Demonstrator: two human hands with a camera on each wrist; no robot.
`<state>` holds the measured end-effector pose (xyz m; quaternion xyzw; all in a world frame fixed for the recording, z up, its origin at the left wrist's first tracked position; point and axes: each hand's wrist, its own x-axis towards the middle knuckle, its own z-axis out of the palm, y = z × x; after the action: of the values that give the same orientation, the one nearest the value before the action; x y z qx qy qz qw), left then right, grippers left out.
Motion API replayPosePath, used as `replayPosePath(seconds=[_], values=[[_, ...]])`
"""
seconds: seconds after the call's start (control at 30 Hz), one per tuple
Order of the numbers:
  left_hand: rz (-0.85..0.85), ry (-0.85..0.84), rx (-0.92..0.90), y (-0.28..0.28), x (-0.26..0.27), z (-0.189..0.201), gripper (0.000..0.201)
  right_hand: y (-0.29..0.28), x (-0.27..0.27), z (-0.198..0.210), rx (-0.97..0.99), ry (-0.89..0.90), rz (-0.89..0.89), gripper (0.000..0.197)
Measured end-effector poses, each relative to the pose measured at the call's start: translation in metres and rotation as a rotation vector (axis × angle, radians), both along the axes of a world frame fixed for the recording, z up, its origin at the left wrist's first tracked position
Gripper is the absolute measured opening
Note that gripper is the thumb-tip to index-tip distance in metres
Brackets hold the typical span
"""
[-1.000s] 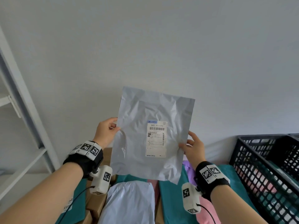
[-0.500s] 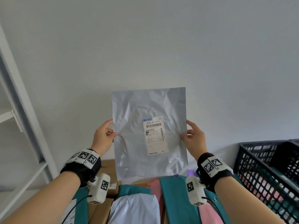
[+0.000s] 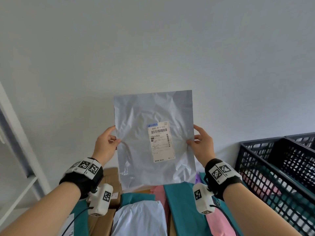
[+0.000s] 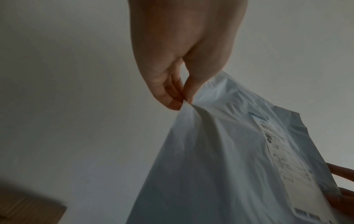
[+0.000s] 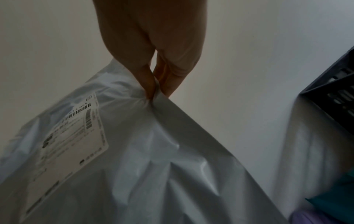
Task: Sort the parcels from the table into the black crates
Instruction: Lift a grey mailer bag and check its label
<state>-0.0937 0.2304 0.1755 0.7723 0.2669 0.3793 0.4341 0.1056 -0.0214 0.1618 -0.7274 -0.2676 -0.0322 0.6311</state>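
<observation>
A flat grey plastic mailer (image 3: 136,138) hangs upright in front of the white wall, its white shipping label (image 3: 161,141) facing me. My left hand (image 3: 113,139) pinches its left edge between thumb and fingers, which the left wrist view confirms on the grey mailer (image 4: 220,159) under the left hand (image 4: 182,103). My right hand (image 3: 191,139) pinches the right edge, also seen in the right wrist view as the right hand (image 5: 155,92) on the grey mailer (image 5: 153,166). A black crate (image 3: 276,169) stands at the right, holding several parcels.
Below the mailer lie more parcels: teal (image 3: 183,206), pink (image 3: 160,193) and pale grey (image 3: 139,218) mailers, and brown cardboard boxes (image 3: 110,176). A second black crate (image 3: 305,140) sits behind the first. A white shelf frame (image 3: 15,137) stands at the left.
The mailer has turned from tilted to square and upright. Both hands rose slightly and spread to its side edges, still pinching it.
</observation>
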Motion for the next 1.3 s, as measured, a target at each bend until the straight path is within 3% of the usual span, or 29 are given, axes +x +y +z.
replayPosePath(seconds=[0.23,0.47,0.77,1.3], values=[[-0.163,0.041,-0.024,-0.019,0.034,-0.022,0.054,-0.048,-0.009,-0.024,-0.034,0.046,-0.144,0.055],[-0.402,0.126,-0.054,-0.081,0.095,-0.059,0.054,-0.139,-0.024,-0.059,-0.086,0.127,-0.372,0.053],[-0.698,0.184,-0.032,-0.22,0.157,-0.08,0.05,-0.287,-0.046,-0.08,-0.103,0.167,-0.633,0.049],[-0.784,0.207,0.148,-0.508,0.243,-0.05,0.048,-0.569,0.0,-0.081,-0.038,0.142,-0.743,0.046]])
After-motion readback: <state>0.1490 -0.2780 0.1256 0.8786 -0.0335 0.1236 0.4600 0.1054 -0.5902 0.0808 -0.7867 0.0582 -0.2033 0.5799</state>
